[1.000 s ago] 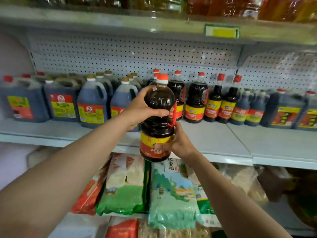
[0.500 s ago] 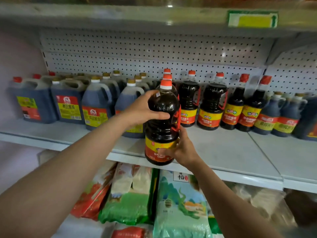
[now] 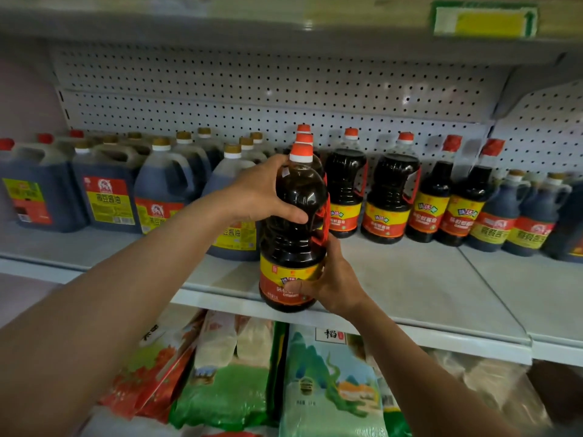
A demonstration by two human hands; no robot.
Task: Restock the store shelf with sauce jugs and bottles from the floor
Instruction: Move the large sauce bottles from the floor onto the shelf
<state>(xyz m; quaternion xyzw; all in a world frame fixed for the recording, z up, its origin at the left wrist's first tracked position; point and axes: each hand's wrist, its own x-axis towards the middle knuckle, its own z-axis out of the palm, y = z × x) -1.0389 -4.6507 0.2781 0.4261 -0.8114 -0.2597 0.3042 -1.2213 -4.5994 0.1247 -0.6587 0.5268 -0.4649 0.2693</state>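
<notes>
- The soy sauce bottle is dark brown, nearly black, with an orange-red cap on a white collar, a red side handle and a yellow-and-red label.
- It stands upright at the front edge of the shelf; whether its base touches is unclear.
- The left hand wraps its shoulder, thumb across the front.
- The right hand clasps the label from the right.
- Like bottles line up behind.
</notes>
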